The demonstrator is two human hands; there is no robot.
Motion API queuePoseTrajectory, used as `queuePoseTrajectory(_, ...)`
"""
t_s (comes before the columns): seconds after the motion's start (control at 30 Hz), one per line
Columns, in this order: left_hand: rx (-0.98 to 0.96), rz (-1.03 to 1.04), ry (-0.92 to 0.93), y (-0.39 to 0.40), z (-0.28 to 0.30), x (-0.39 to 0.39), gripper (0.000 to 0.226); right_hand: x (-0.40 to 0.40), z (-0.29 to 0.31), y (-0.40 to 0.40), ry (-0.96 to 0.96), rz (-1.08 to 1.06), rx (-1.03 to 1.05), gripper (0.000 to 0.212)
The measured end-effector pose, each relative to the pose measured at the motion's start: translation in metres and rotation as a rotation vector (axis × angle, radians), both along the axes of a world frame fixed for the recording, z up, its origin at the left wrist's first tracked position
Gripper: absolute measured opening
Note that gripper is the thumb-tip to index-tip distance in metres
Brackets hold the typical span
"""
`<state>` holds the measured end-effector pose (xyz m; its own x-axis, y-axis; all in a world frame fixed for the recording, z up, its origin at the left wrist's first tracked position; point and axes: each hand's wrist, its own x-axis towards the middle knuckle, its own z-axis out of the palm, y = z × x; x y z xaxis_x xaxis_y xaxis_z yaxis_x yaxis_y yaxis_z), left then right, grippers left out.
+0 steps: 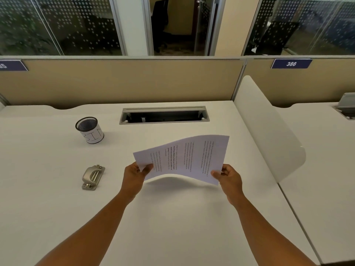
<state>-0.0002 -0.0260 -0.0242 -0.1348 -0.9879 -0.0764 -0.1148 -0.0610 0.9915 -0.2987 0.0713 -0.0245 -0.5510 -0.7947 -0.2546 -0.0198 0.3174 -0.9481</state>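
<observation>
Both hands over bench (172,217), holding printed paper (184,158) between them, clear of surface, shadow beneath. My left hand (134,177) pinches near-left corner, thumb on top, fingers curled under. My right hand (229,179) pinches near-right corner same way. Paper sags in middle, far edge lifted, text sideways to me. One sheet or several — cannot tell. Metal hole punch (93,177) lies on bench well left of left hand; mesh cup (89,129) with paper label stands farther back. Open cable tray (164,116) behind paper — white divider (269,131) at right.
</observation>
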Motion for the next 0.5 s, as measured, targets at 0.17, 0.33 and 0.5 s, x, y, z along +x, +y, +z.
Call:
queuePoseTrajectory(0.17,0.012,0.017,-0.026,0.0051,-0.0069,0.0,0.022,0.003,-0.006,-0.0013,0.038,0.05,0.018,0.034)
queuePoseTrajectory(0.33,-0.004,0.016,-0.032,0.003,-0.005,-0.0005,0.02,0.0024,-0.0045,-0.0045,0.085,0.046,-0.011,0.031)
queuePoseTrajectory(0.5,0.002,0.007,-0.036,0.0007,-0.0049,-0.0005,0.021,0.0028,-0.0011,-0.0075,0.105,0.059,-0.025,0.036)
